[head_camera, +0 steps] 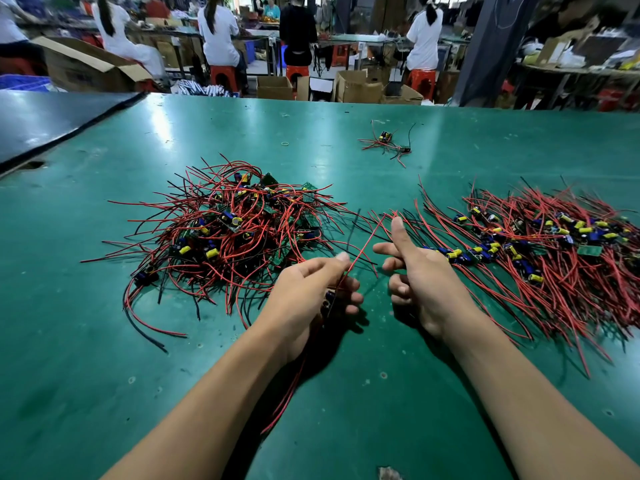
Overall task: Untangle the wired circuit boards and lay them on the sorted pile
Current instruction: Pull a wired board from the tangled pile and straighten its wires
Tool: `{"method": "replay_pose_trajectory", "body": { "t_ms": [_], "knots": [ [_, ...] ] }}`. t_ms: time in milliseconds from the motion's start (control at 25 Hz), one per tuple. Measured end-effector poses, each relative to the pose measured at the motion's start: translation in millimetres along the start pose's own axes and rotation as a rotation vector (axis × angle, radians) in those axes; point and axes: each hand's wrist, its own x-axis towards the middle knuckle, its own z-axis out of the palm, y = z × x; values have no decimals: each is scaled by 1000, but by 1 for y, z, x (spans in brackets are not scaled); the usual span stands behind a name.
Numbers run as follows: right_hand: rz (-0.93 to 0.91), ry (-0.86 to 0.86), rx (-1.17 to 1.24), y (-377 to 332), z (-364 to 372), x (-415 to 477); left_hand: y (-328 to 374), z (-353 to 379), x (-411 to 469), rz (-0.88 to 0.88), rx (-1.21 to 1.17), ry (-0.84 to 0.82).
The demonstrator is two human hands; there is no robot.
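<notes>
A tangled heap of small circuit boards (pixel 235 230) with red and black wires lies left of centre on the green table. The sorted pile (pixel 540 258), boards in a row with wires combed toward me, lies on the right. My left hand (pixel 311 292) is shut on a wired circuit board (pixel 329 299); one red wire rises from it up to the right, others hang below my wrist. Just to its right, my right hand (pixel 419 268) hovers beside the sorted pile with thumb up and fingers apart, holding nothing.
A small separate bunch of wired boards (pixel 388 143) lies farther back on the green table (pixel 346 393). A dark mat (pixel 45 123) covers the far left corner. Beyond the far edge are cardboard boxes, red stools and seated people.
</notes>
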Motion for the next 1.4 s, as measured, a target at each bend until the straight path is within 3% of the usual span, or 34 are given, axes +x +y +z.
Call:
{"method": "replay_pose_trajectory", "body": {
  "t_ms": [200, 400, 520, 760, 880, 1080, 1240, 1320, 1400],
  "knots": [
    [-33, -63, -98, 4, 6, -7, 11, -5, 4, -92, -192, -26],
    [-227, -138, -260, 4, 16, -22, 15, -7, 3, -81, -326, -114],
    [-270, -100, -332, 2, 21, -29, 15, -7, 3, -51, -384, -139],
    [-338, -162, -401, 3, 25, -36, 12, -8, 4, -11, -387, -152],
    [-330, -96, -364, 1, 24, -31, 9, -8, 7, -8, -325, -96],
    [-444, 230, -516, -9, -6, -10, 5, -13, 7, 153, -55, 178],
    [-509, 450, -823, -10, -29, 0, -1, -24, 6, 393, 581, 323],
    [-570, 446, -928, -7, -27, -2, -4, -24, 8, 434, 797, 347],
    [-715, 308, -935, -2, -16, -6, -4, -24, 10, 411, 886, 332]
  ]
}}
